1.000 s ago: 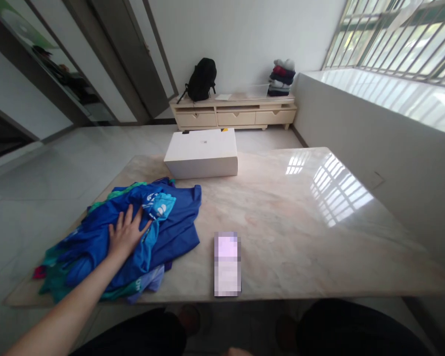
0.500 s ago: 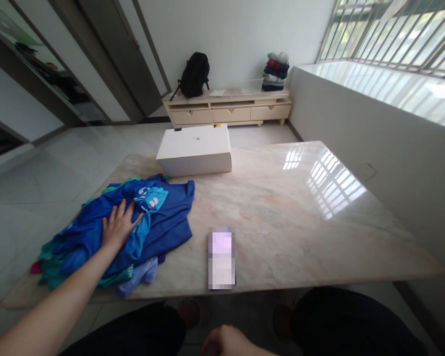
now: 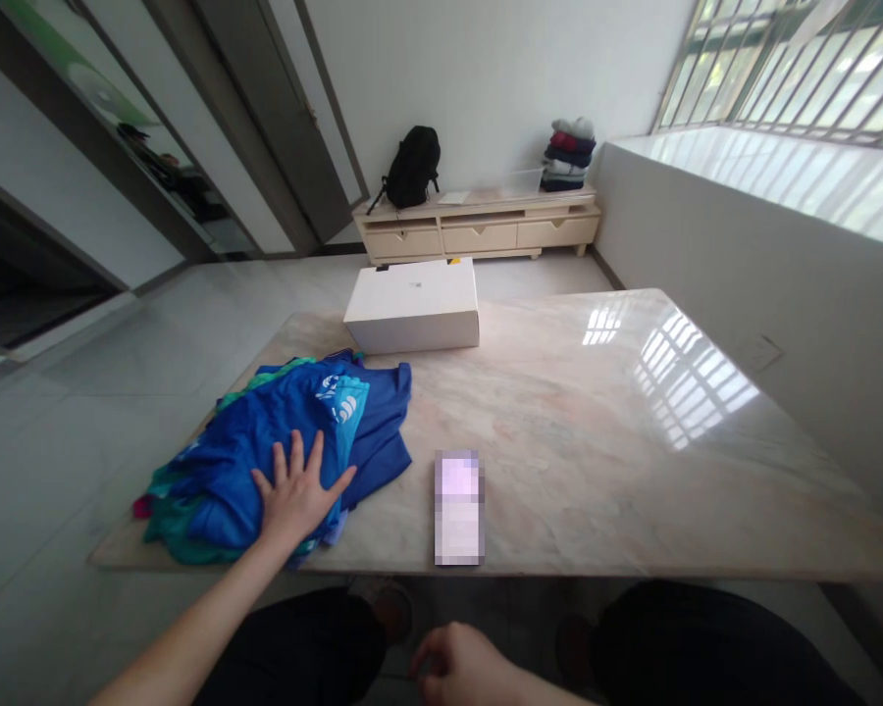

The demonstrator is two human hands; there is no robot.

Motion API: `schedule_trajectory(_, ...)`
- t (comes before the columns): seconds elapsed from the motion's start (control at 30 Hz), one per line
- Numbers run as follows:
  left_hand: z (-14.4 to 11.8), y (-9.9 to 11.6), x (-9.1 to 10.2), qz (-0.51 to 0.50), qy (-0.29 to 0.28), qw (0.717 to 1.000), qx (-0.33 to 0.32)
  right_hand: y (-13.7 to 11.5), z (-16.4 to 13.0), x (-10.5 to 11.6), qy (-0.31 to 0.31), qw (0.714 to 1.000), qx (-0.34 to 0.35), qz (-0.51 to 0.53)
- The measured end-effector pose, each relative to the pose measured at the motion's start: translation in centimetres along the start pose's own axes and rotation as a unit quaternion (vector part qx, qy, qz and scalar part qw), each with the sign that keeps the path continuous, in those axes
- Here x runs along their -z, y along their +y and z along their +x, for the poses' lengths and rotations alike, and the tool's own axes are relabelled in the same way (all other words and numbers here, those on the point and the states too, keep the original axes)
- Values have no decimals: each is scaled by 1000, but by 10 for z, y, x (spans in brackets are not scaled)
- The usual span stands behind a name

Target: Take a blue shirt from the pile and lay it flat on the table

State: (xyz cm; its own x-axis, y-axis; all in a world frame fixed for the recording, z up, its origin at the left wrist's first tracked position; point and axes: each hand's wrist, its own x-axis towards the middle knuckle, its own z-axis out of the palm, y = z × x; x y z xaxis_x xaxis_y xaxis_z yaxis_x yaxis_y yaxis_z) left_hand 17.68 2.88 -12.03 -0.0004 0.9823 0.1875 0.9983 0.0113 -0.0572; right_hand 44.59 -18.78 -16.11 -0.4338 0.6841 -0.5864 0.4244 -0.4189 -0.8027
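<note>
My left hand (image 3: 294, 495) lies with fingers spread on a blue garment (image 3: 257, 422) at the left side of the table. Teal and green cloth (image 3: 177, 529) shows under the blue one, with a bit of red at the left edge. A light-blue patch with white print (image 3: 345, 402) is beyond my fingertips. My right hand (image 3: 460, 662) hangs below the table's front edge, between my legs, its fingers loosely curled with nothing visible in them. Nearest to it on the table is a phone (image 3: 459, 510) with a blurred-out screen.
A white box (image 3: 416, 304) stands at the far left of the marble table (image 3: 596, 471). Beyond, a low cabinet (image 3: 478, 235) carries a black backpack (image 3: 412, 167) and a stack of folded clothes (image 3: 568, 157). A barred window is at the upper right.
My left hand has slid nearer to me over the blue garment, which now lies more spread over the pile and hides the lilac cloth more. The view has shifted slightly left.
</note>
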Motion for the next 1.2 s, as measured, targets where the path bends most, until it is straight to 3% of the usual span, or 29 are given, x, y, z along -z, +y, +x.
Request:
schedule_trajectory(0.17,-11,-2,-4,11,49,998,-30,9,-5,-3,-10,1000,-7,19)
schedule_trajectory(0.47,36,-23,-7,-33,30,999,-15,11,-17,11,-18,1000,15,15)
schedule_trajectory(0.63,6,-27,-8,-67,40,996,-33,5,-3,22,-4,998,39,41)
schedule_trajectory(0.83,-33,-52,1,-135,10,986,-93,8,9,26,0,997,65,37)
schedule_trajectory(1.2,-26,-46,40,-254,36,964,75,16,8,31,16,995,78,54)
